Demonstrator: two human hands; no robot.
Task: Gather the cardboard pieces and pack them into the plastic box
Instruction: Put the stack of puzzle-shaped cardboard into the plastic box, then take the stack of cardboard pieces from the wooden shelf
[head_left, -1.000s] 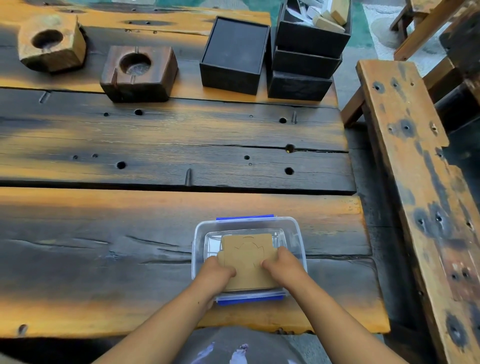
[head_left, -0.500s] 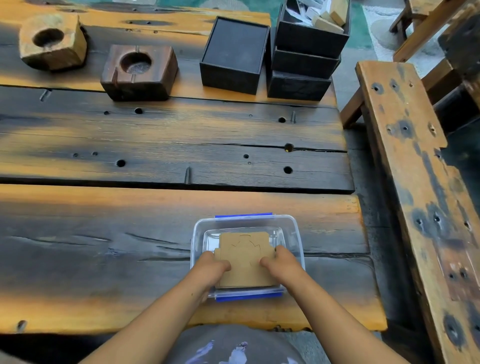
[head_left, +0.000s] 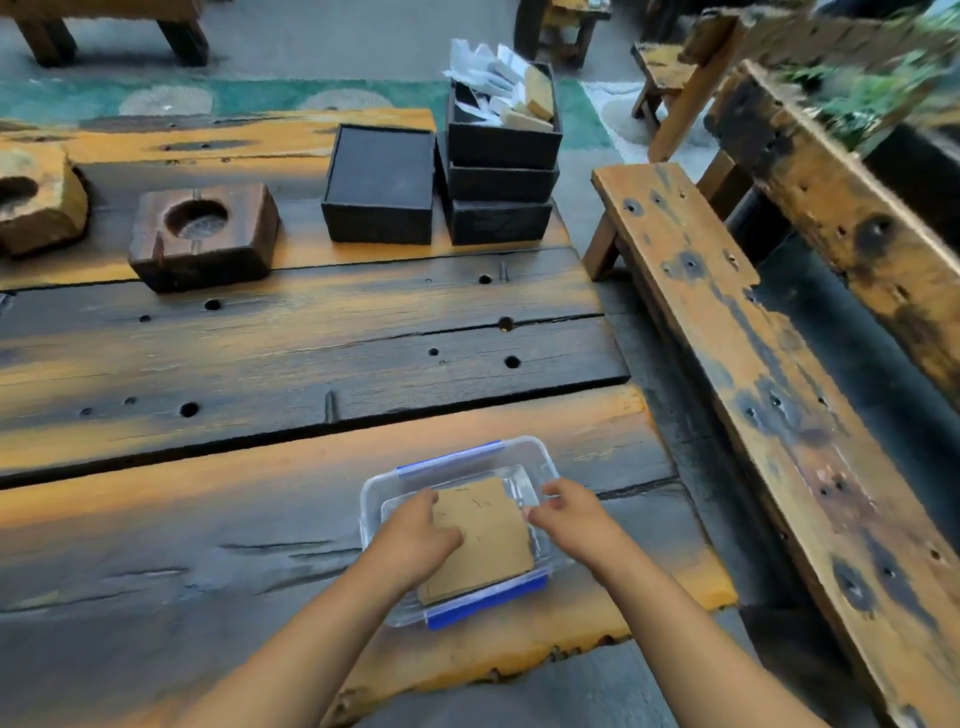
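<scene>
Pressing down, your left hand lies flat on the cardboard piece, fingers curled loosely over its left edge rather than pinching it. Your right hand sits at the piece's right edge with the fingers bent and slightly parted; whether they actually grip the cardboard or only touch the box rim, you cannot tell from this view.

That cardboard piece lies inside the clear plastic box, tilted a little, its near edge riding up over the box's near rim by the blue clip. A second blue clip marks the far rim.

The plastic box stands on the wooden table, close to its near edge and right corner. Well beyond the box, at the table's far side, sit a low black box and, just right of it, a stack of black boxes topped with pale scraps. Far left of the plastic box is a dark wooden block with a round hollow. Right of the box, apart from the table, runs a wooden bench.
</scene>
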